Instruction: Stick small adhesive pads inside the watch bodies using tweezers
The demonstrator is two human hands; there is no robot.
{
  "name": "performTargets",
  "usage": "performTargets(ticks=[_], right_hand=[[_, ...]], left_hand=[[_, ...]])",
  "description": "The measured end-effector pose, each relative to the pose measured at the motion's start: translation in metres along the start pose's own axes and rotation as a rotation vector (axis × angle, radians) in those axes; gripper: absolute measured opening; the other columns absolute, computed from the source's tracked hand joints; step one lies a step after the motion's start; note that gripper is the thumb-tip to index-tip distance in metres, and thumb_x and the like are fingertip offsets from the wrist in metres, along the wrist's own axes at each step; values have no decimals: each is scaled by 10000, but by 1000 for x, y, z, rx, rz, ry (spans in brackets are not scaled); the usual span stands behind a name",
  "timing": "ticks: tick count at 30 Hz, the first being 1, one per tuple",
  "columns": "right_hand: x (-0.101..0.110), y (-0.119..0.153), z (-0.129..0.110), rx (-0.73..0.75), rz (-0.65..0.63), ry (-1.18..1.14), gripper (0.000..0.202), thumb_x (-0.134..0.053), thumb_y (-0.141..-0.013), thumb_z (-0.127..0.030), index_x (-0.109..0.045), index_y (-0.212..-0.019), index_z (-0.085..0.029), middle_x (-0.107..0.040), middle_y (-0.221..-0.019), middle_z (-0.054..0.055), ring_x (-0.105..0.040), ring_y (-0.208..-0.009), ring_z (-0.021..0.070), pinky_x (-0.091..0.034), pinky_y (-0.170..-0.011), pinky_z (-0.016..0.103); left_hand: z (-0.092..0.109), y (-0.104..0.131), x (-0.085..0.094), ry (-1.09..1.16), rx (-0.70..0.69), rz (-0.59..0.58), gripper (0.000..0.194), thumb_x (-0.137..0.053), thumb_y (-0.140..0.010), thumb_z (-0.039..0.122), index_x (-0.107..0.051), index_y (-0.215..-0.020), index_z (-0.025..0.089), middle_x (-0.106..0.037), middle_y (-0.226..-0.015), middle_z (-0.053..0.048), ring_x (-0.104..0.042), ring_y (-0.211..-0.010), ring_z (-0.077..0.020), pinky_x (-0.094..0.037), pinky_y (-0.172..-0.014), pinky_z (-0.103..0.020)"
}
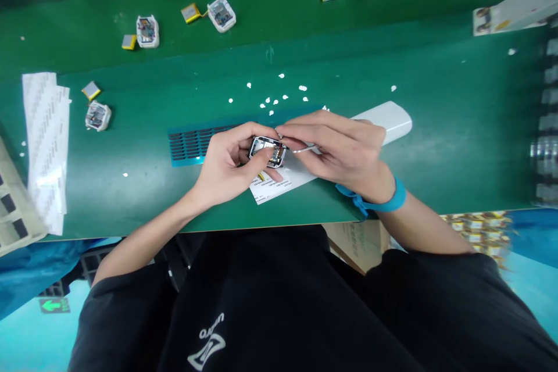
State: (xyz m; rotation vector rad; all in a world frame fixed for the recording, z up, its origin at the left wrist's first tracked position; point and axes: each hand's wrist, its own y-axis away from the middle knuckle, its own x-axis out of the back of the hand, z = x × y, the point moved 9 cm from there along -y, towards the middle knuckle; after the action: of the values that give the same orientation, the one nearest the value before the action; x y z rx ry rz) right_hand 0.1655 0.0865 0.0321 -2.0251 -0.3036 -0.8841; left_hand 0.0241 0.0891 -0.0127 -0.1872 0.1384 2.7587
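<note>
My left hand [233, 163] is closed around an opened smartwatch case [260, 143], its circuit board showing, with the thumb pressed across the inside. A yellow-edged battery [261, 176] partly shows below the case, under the fingers. At the case's right edge, my right hand [337, 142] pinches a thin metal tool [305, 149] that looks like tweezers. Its tip is hidden by the fingers, and I cannot tell whether it touches the case. Beneath the hands lies a white printed backing sheet [274, 189].
Several small white stickers [275, 102] are scattered beyond the hands. Opened white watch cases [148, 32] with batteries [129, 42] sit at the back and left. A blue slotted mat [192, 145], a smooth white object [390, 119] and white sheets [46, 151] lie on the green table [449, 145].
</note>
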Motion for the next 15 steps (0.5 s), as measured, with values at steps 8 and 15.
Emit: performTargets(ticks=[8, 15], right_hand=[[5, 0, 0, -13, -15, 134, 177, -662, -1098, -242, -768, -1235, -278, -870, -978, -37, -811, -716, 137, -499, -477, 285], [8, 2, -4, 11, -43, 27, 498, -597, -1055, -53, -678, -1442, -354, -840, -1256, -50, -854, -965, 172, -652, -626, 278]], left_hand=[[5, 1, 0, -13, -34, 30, 141, -679, -955, 81, -723, -1049, 177, -799, -876, 13, -832, -648, -147, -665, -553, -172], [8, 1, 6, -111, -105, 91, 160, -676, -948, 104, -761, -1064, 172, -823, -968, -11, -827, -675, -127, -648, -544, -158]])
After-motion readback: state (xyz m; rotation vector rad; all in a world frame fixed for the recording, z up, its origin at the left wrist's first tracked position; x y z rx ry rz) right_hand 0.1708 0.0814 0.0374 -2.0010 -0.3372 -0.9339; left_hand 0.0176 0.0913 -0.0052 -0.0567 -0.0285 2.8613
